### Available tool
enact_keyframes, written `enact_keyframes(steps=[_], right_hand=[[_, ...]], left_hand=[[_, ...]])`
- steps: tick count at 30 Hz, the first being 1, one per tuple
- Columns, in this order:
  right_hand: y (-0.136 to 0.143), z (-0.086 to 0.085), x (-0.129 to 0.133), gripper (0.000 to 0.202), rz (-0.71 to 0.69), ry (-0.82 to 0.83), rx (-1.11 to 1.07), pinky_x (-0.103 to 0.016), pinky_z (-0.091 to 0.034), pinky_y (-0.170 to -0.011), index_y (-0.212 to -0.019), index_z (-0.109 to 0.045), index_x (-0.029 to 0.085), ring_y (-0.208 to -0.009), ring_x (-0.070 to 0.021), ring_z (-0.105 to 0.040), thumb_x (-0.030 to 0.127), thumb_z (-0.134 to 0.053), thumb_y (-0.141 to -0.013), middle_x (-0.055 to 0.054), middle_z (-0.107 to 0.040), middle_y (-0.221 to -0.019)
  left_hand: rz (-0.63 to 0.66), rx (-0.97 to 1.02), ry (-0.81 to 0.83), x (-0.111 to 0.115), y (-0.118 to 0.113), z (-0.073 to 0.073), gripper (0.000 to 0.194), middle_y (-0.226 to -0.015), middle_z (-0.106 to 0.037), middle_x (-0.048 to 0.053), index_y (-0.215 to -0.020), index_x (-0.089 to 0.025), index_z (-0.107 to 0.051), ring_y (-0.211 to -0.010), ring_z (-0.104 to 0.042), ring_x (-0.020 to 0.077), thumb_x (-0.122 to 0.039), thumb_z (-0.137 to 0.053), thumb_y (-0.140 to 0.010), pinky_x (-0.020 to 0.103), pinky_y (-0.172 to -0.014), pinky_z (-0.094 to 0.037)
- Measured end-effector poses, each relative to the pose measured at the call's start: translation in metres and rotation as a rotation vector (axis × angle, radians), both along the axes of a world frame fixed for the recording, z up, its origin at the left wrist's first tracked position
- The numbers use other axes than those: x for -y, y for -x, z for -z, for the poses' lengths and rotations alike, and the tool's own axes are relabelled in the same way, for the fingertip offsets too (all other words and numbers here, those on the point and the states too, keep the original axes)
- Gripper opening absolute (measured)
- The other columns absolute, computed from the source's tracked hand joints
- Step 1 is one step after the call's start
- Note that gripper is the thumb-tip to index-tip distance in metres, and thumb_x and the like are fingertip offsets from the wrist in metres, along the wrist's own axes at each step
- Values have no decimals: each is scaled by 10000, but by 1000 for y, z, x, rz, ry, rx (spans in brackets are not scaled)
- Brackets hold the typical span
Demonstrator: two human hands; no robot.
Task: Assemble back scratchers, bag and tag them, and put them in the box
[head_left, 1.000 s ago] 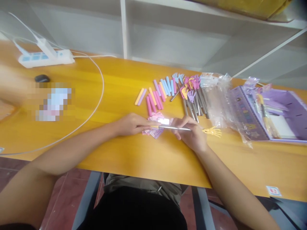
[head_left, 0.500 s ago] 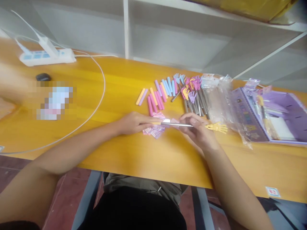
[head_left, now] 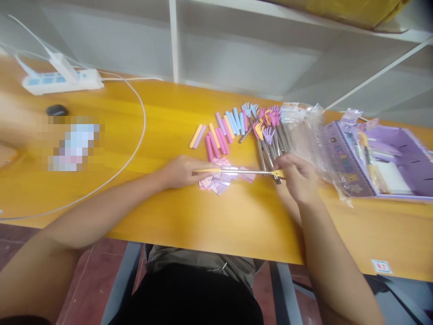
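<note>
A back scratcher (head_left: 248, 171) with a yellow grip, a metal rod and a yellow hand-shaped head lies level between my two hands. My left hand (head_left: 179, 173) is closed on the yellow grip. The fingers of my right hand (head_left: 299, 178) are wrapped round the head end, hiding most of it. Beneath the rod are small pink and purple printed cards (head_left: 219, 184), spread over one another. Just beyond lie loose coloured grip sleeves (head_left: 221, 137) in pink, yellow, blue and purple. Several metal rods with coloured hand-shaped heads (head_left: 269, 133) are heaped beside them.
Clear plastic bags (head_left: 309, 131) lie right of the heap, against a purple box (head_left: 358, 174) with packaged items inside. At the left are a white power strip (head_left: 64, 81), its cable (head_left: 144, 117), a black mouse (head_left: 57, 110) and a blurred-out object (head_left: 76, 144). Shelf compartments (head_left: 237, 54) line the back.
My right hand has shifted from the metal rod to the yellow head, now mostly covered. More of the yellow grip shows at my left hand. The view has shifted slightly.
</note>
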State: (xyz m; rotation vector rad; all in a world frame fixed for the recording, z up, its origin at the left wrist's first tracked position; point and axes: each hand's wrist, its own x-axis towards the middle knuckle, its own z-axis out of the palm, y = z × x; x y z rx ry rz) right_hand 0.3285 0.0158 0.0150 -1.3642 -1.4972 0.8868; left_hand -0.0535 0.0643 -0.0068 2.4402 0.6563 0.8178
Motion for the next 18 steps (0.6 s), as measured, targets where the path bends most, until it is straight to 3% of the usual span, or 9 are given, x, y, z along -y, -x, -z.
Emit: enact_keyframes(steps=[5, 10, 18], right_hand=[[16, 6, 5, 436, 5, -46, 146, -297, -347, -575, -673, -615, 223, -617, -155, -462, 503, -681, -1000, 6, -508, -636], [20, 10, 7, 438, 20, -93, 194, -294, -337, -580, -666, -588, 218, -583, -145, -459, 484, -639, -1011, 14, -493, -606], [36, 5, 13, 522, -22, -113, 223, -291, -343, -571, -652, -546, 228, -588, -153, -440, 558, -629, -1047, 10, -463, -596]], left_hand=[[-43, 33, -113, 1, 0, 3, 298, -924, -886, 39, -1264, -257, -878, -708, -792, 135, -403, -691, -1084, 214, -640, -537], [-52, 68, -182, 2, -1, 3, 279, -742, -824, 12, -1225, -239, -888, -592, -715, 116, -391, -702, -1083, 219, -566, -465], [-34, 63, -186, 4, -2, 3, 239, -799, -849, 19, -1115, -252, -901, -619, -741, 120, -369, -697, -1075, 225, -583, -483]])
